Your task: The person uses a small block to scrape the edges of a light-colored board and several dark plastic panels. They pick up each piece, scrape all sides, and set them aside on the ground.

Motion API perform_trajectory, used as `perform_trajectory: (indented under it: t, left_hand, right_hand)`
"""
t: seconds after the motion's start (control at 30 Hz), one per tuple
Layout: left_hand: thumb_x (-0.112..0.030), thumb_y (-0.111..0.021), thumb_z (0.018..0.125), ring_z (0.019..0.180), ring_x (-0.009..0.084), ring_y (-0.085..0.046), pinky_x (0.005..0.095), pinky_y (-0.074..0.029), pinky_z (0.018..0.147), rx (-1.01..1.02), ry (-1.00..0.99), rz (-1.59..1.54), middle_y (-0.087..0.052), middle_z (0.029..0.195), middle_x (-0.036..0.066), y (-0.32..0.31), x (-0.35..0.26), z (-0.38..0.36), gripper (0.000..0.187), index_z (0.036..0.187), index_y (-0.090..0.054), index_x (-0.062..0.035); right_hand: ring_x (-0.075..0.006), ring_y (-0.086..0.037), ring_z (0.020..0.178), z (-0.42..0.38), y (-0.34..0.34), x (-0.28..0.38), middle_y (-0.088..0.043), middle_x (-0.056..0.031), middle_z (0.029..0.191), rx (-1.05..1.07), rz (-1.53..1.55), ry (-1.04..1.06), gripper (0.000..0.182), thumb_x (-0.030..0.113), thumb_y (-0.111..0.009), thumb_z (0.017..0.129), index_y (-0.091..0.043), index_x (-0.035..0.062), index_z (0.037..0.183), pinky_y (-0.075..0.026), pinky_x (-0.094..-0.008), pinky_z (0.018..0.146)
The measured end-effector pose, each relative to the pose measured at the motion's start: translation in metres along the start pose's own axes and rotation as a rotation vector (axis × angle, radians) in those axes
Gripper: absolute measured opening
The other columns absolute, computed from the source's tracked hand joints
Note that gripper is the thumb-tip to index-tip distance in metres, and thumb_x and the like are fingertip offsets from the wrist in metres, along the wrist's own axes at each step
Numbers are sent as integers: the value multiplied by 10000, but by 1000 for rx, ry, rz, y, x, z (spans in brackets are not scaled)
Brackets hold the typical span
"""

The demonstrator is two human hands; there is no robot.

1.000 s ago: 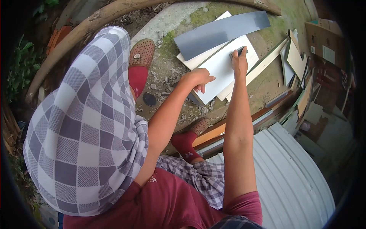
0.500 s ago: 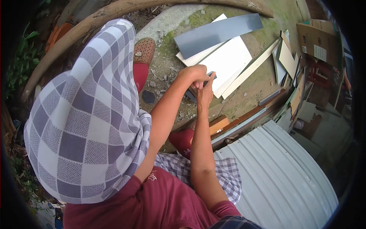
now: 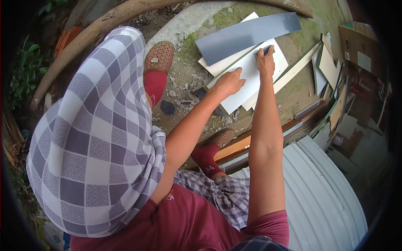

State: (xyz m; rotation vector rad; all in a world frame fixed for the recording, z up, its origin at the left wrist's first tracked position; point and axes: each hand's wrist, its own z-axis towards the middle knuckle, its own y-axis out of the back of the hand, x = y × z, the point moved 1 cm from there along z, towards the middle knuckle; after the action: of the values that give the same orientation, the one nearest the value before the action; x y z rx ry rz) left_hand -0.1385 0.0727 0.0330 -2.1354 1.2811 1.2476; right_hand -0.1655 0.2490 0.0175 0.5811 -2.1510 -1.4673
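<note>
My right hand [image 3: 266,65] grips a small dark block [image 3: 263,51] against the upper part of a white board [image 3: 247,75]. Lower down on the same board lies my left hand [image 3: 229,83], its fingers apart and nothing visible in it. The board rests on other pale panels, with a dark strip showing under its lower left end. A long grey glossy panel [image 3: 247,37] lies across the panels just beyond my hands.
My shoes [image 3: 161,56] stand on mossy ground with rubble. Narrow boards [image 3: 297,67] and leaning offcuts are on the right, near a cardboard box [image 3: 360,50]. Corrugated metal [image 3: 310,188] fills the lower right. A curved wooden pole [image 3: 79,42] runs along the top left.
My right hand has moved up and right along the board with the dark block. My left hand, earlier bent close beside it, now lies apart from it with fingers spread on the board.
</note>
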Motion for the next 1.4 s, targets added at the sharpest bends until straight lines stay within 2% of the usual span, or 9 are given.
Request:
perform_trajectory:
  t: [0.3,0.37,0.4,0.53,0.7,0.93,1.0,1.13,1.4]
  left_hand:
    - [-271,-500,847,1124,371,-490,404,-383,952,-126,7,-148,-502,1196,273,-6,13,1,588,1324,-329,27]
    - [-272,-511,838,1014,366,-564,392,-436,882,-180,-57,-37,-515,1188,262,-16,26,3,591,1328,-339,10]
    - [-243,-516,816,809,312,-625,376,-505,715,-130,-49,-80,-547,1144,244,-19,31,1,575,1321,-369,-11]
    - [-137,-502,746,607,214,-574,327,-488,497,116,50,-137,-600,1024,183,-9,21,-23,570,1301,-420,-38]
    - [-135,-484,757,610,215,-575,322,-491,506,231,66,138,-633,925,151,-32,42,-15,515,1270,-477,-95]
    - [-160,-471,767,737,265,-617,366,-514,596,195,-4,351,-638,871,174,-39,36,-41,311,1007,-602,-12]
    - [-174,-494,773,809,335,-612,422,-494,703,-14,-298,564,-629,897,203,-47,45,-37,242,894,-608,2]
    - [-227,-546,794,867,364,-602,448,-472,755,-129,-145,598,-632,889,195,-55,36,-48,237,896,-589,-17]
    - [-260,-546,808,877,335,-621,442,-488,738,-111,-167,837,-642,910,181,-57,5,-16,254,926,-597,-41]
  right_hand:
    - [-386,-599,904,-77,-17,-10,-634,-217,941,23,-9,28,671,395,-452,849,-181,162,1416,-452,-455,785]
    - [-388,-599,902,-114,-20,-10,-634,-214,942,52,10,-18,664,382,-459,857,-173,174,1419,-451,-453,779]
    - [-391,-599,899,-127,-24,-16,-632,-216,947,54,34,-41,659,380,-464,863,-169,189,1421,-450,-451,777]
    - [-403,-599,891,-172,-33,-36,-625,-237,943,55,108,-59,671,406,-470,862,-153,222,1424,-448,-457,775]
    - [-403,-605,845,-216,-45,-50,-624,-243,915,57,84,11,689,476,-444,865,-116,252,1428,-449,-474,724]
    - [-389,-613,830,-224,-52,-59,-628,-233,888,51,157,-23,659,426,-448,873,-117,282,1424,-449,-459,708]
    - [-384,-614,833,-223,-54,-60,-630,-227,891,44,193,-36,648,399,-445,875,-119,286,1424,-448,-457,713]
    - [-362,-620,847,-219,-54,-60,-636,-208,902,50,232,-55,637,333,-446,871,-128,298,1422,-447,-450,731]
    - [-335,-630,840,-189,-44,-61,-646,-178,889,42,246,-66,617,312,-433,876,-137,322,1417,-460,-437,722]
